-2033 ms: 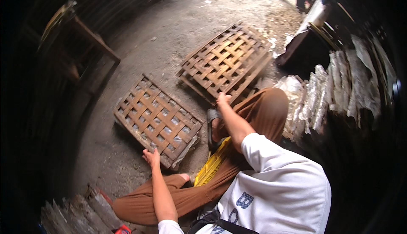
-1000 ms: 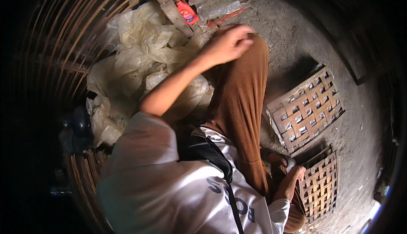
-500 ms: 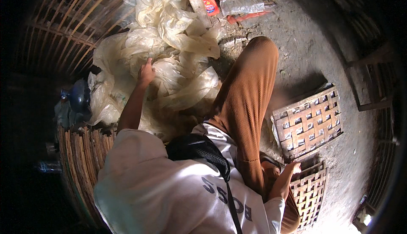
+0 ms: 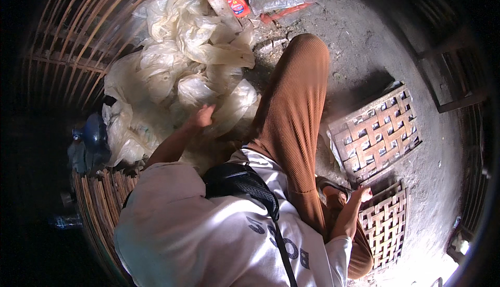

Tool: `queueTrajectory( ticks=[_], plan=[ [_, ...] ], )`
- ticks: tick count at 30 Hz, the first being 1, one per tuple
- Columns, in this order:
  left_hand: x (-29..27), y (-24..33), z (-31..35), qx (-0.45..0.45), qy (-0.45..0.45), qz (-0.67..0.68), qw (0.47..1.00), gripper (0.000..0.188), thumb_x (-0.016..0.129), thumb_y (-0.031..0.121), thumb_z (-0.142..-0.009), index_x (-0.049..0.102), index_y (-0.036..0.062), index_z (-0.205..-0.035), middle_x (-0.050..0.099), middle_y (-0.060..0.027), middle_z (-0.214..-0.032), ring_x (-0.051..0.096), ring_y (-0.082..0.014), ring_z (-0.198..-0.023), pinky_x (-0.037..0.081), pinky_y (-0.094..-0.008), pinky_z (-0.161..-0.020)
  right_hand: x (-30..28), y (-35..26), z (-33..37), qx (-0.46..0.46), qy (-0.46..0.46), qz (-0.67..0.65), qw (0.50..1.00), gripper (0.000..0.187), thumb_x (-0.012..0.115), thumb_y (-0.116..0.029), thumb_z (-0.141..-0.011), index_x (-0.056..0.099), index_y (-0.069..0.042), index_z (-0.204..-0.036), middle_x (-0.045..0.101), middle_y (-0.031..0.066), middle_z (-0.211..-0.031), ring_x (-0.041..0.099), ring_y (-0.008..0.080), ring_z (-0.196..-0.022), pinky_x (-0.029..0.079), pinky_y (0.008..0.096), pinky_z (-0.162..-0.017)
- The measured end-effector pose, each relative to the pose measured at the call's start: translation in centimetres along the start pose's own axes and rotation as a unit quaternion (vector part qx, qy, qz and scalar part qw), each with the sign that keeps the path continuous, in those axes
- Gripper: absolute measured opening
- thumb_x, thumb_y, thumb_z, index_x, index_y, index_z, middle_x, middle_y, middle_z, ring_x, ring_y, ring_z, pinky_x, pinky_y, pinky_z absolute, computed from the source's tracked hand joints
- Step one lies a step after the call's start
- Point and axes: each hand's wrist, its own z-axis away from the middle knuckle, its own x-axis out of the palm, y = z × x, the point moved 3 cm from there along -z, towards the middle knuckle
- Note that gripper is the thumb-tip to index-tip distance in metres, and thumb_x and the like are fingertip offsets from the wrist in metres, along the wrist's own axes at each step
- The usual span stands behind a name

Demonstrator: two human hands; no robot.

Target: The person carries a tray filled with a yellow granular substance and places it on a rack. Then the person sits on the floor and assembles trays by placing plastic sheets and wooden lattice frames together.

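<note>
A large crumpled heap of translucent, yellowish plastic sheet lies ahead of me on the left. My left hand is over the near part of this heap; its fingers are too blurred to show whether they grip the plastic. At the lower right, my right hand is beside my lower leg, with its fingers curled. It is by the upper end of a woven bamboo panel, and what lies inside the fingers is hidden. A second woven panel lies just beyond it.
A curved slatted bamboo wall rises at the far left. A blue jug and a stack of bamboo strips stand at my left. A red plastic pouch leans by a wooden board. Grey floor extends to the right.
My left hand has moved right and back toward me over the plastic heap. My right hand stays by the woven panel. The whole view has shifted slightly.
</note>
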Motion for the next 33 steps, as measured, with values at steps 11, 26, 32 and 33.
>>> queueTrajectory(
  ticks=[11, 26, 32, 33],
  plan=[
    [-3.5, 6.1, -7.4, 0.061, -0.042, 0.046, 0.996, 0.037, 0.072, 0.026, -0.074, 0.062, 0.0004, -0.099, 0.066, -0.0194, -0.096, 0.064, -0.0304, -0.088, 0.050, -0.0402, -0.077, -0.3, -0.3, -1.6, -0.027, 0.028, 0.115, 0.993, 0.031, 0.058, -0.028, -0.081, 0.065, -0.003, -0.099, 0.065, 0.0196, -0.097, 0.062, 0.0320, -0.083, 0.052, 0.0432, -0.074],
    [-24.0, 15.8, -15.8, 0.143, 0.372, 0.155, 0.904, 0.011, 0.052, 0.012, -0.084, 0.056, 0.0018, -0.085, 0.061, -0.0172, -0.074, 0.061, -0.0284, -0.071, 0.046, -0.0398, -0.067, 1.8, -1.7, -2.9, -0.054, 0.051, -0.005, 0.997, 0.021, 0.057, -0.019, -0.085, 0.063, -0.005, -0.099, 0.065, 0.0143, -0.082, 0.062, 0.0247, -0.069, 0.052, 0.0371, -0.060],
    [-34.5, 28.2, -19.0, 0.334, 0.411, 0.216, 0.820, 0.010, 0.052, 0.011, -0.082, 0.051, 0.0006, -0.082, 0.052, -0.0112, -0.074, 0.050, -0.0168, -0.073, 0.043, -0.0324, -0.067, 4.5, -10.1, -1.0, -0.191, -0.042, -0.221, 0.956, 0.013, 0.052, -0.012, -0.090, 0.056, -0.001, -0.097, 0.058, 0.0098, -0.078, 0.058, 0.0183, -0.062, 0.050, 0.0291, -0.052],
    [-35.6, 31.7, -18.8, 0.370, 0.438, 0.198, 0.795, 0.011, 0.053, 0.011, -0.082, 0.050, 0.0004, -0.080, 0.050, -0.0097, -0.072, 0.049, -0.0155, -0.071, 0.043, -0.0316, -0.066, 4.7, -12.6, 0.7, -0.202, -0.045, -0.227, 0.952, 0.013, 0.052, -0.011, -0.089, 0.057, -0.001, -0.096, 0.057, 0.0073, -0.076, 0.056, 0.0156, -0.061, 0.048, 0.0270, -0.051]
  ],
)
